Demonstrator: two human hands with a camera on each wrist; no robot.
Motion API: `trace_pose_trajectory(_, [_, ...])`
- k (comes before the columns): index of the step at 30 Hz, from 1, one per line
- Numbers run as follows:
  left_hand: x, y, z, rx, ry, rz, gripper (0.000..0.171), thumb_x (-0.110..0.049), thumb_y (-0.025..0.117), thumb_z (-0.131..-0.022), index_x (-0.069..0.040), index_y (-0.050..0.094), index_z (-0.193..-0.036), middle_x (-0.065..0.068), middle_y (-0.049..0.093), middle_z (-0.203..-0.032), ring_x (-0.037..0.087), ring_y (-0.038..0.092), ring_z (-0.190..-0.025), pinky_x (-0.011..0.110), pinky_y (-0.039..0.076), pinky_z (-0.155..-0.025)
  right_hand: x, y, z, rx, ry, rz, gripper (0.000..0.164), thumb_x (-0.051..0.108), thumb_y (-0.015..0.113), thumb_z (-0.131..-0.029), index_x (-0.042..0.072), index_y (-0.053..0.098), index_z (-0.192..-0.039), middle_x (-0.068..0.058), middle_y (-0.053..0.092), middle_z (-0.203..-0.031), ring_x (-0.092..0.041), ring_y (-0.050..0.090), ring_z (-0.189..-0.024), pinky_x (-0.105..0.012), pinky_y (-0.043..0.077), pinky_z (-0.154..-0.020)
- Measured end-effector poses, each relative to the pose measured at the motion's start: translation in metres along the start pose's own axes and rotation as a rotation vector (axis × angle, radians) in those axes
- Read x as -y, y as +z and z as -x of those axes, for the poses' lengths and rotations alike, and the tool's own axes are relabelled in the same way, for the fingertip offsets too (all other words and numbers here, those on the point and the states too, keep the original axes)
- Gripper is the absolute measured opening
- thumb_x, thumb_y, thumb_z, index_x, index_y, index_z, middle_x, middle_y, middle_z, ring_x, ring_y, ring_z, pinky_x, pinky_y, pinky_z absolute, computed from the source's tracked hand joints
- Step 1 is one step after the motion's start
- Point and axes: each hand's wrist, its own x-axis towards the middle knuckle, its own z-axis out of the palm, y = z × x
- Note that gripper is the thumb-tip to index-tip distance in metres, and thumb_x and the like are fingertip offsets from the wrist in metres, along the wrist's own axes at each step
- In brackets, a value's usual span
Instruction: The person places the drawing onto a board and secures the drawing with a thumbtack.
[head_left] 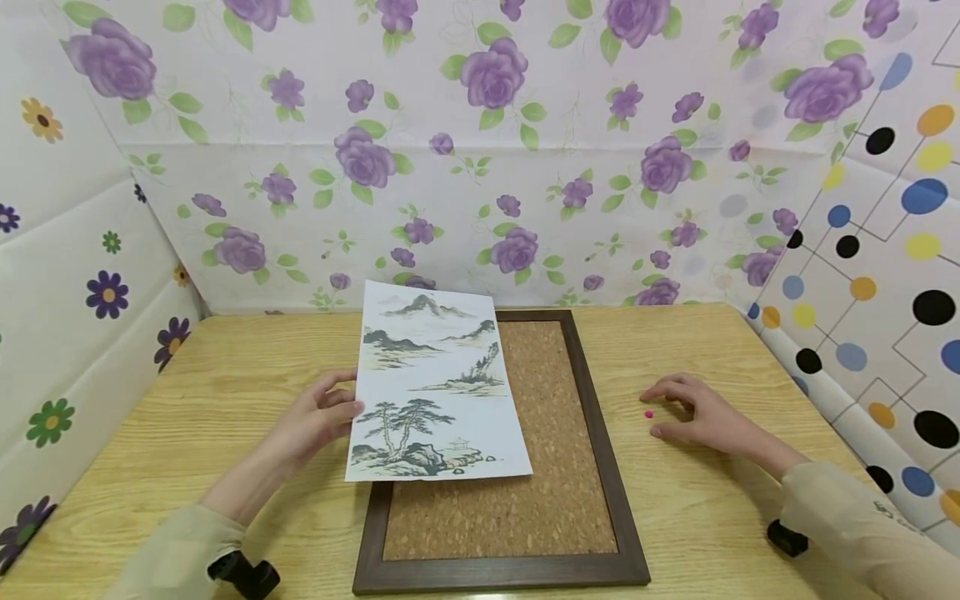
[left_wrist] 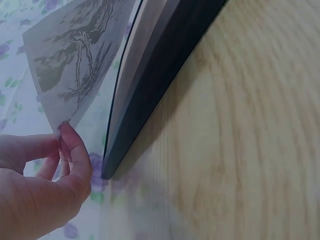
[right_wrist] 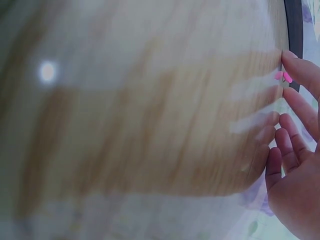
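My left hand (head_left: pixel 303 425) pinches the left edge of a paper print (head_left: pixel 438 375) with a mountain-and-pine landscape. In the left wrist view, thumb and finger meet at a corner of the sheet, which stands raised beside the board. The print covers the left part of a dark-framed cork board (head_left: pixel 555 417) in the head view. To the right of the board, my right hand (head_left: pixel 701 417) touches the table with its fingertips. Between its parted thumb and forefinger lies a small pink push pin (right_wrist: pixel 283 76), which neither finger grips.
The wooden table (head_left: pixel 247 367) carries the board, set near its middle and reaching toward the front edge. Behind it stands a wall covering with purple roses (head_left: pixel 495 75). Patterned sheets close off the left and right sides.
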Motion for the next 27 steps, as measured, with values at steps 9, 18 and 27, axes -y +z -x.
trace_pose_trajectory(9, [0.005, 0.016, -0.004, 0.009, -0.046, 0.029, 0.059, -0.006, 0.057, -0.097, 0.0, 0.028, -0.148, -0.007, 0.058, -0.101, 0.007, 0.06, -0.092, 0.025, 0.055, -0.082, -0.002, -0.003, -0.001, 0.024, 0.022, -0.041, 0.033, 0.033, 0.076, -0.087, 0.026, 0.066, -0.118, 0.0, 0.057, -0.126, -0.018, 0.052, -0.116, -0.029, 0.049, -0.09])
trace_pose_trajectory(18, [0.006, 0.031, -0.007, 0.006, -0.059, 0.036, 0.058, -0.006, 0.058, -0.096, -0.001, 0.032, -0.147, -0.005, 0.059, -0.1, 0.008, 0.059, -0.09, 0.025, 0.054, -0.079, -0.003, -0.002, -0.002, 0.019, 0.032, -0.037, 0.03, 0.034, 0.076, -0.087, 0.027, 0.067, -0.115, 0.001, 0.059, -0.124, -0.019, 0.052, -0.114, -0.027, 0.047, -0.086])
trace_pose_trajectory(27, [0.003, 0.04, -0.005, 0.016, -0.084, -0.016, 0.058, -0.009, 0.059, -0.097, -0.004, 0.033, -0.149, -0.003, 0.055, -0.1, 0.009, 0.058, -0.091, 0.025, 0.053, -0.08, -0.001, -0.003, -0.003, 0.014, 0.04, -0.047, 0.025, 0.035, 0.076, -0.086, 0.028, 0.068, -0.109, 0.003, 0.06, -0.12, -0.018, 0.053, -0.113, -0.026, 0.046, -0.082])
